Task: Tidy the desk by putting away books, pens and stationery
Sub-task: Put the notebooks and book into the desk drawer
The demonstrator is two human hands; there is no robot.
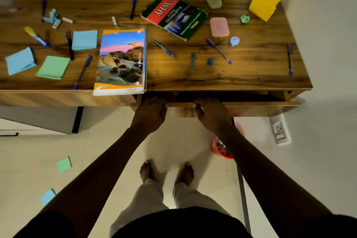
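My left hand (149, 114) and my right hand (211, 114) both grip the top edge of the wooden drawer front (260, 107), which stands slightly pulled out under the desk (251, 75). On the desk lie a landscape-cover notebook (120, 62) overhanging the front edge, a green-and-red book (173, 15), several blue pens such as one (163, 48) near the middle and one (289, 59) at the right, blue sticky pads (84, 39), a green pad (53, 67), a sharpener (210, 61) and a pink case (219, 26).
A yellow cup (264, 6) lies tipped at the back right, near crumpled green paper (245, 18). A red bin (222, 149) stands on the floor under the desk's right side. Green (63, 164) and blue (48, 196) notes lie on the floor. A wall socket (279, 128) is at right.
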